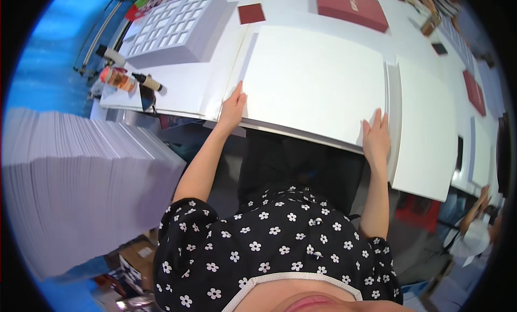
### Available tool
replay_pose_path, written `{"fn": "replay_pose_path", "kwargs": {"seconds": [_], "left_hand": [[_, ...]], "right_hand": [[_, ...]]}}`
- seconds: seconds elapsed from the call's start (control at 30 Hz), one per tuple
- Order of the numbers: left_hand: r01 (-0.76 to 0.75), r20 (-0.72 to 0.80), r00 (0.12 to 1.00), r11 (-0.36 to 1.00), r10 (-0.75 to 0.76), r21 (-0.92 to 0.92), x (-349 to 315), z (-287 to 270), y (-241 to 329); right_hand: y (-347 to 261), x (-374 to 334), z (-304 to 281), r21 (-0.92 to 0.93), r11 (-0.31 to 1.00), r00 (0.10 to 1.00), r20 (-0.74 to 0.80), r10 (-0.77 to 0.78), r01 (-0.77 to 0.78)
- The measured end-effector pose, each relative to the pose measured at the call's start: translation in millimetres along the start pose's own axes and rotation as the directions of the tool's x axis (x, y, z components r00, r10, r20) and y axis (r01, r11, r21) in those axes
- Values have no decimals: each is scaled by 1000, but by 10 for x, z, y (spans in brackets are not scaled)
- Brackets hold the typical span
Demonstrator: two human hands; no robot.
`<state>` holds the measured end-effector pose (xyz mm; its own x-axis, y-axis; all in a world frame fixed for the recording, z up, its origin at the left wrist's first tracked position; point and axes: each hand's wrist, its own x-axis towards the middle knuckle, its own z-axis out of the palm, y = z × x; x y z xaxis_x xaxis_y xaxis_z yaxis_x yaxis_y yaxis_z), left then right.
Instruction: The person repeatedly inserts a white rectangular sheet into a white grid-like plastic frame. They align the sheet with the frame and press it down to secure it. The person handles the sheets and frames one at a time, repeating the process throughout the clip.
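A large flat white board (318,80) lies on the white table in front of me, its near edge level with the table's front edge. My left hand (232,110) rests at the board's near left corner, fingers stretched forward along the side edge. On the near right corner lies my right hand (377,137), fingers spread and touching the board's surface and side. Both hands look open; what lies under the palms is hidden. Right of my right hand is a second white board or panel (425,123), with a narrow grey-white strip (392,91) between the two.
At the far left stands a stack of white trays with square cut-outs (177,29). Bottles (118,79) stand near the table's left end. A tall stack of white sheets (91,188) is left of me. Farther back lie a dark red square (251,13) and a red box (353,9).
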<state>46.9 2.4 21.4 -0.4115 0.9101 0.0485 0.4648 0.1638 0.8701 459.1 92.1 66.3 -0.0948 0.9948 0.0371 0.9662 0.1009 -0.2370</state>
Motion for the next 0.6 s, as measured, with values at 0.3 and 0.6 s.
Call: {"fn": "replay_pose_path", "kwargs": {"seconds": [0.3,0.6], "left_hand": [[39,46,998,998,-37,-43,437,-42,-54],[-93,53,995,977,85,189,728,140,-39]], "right_hand": [[304,256,18,245,968,997,38,-68,57],[253,499,137,298,947,991,14,-130,120]]}}
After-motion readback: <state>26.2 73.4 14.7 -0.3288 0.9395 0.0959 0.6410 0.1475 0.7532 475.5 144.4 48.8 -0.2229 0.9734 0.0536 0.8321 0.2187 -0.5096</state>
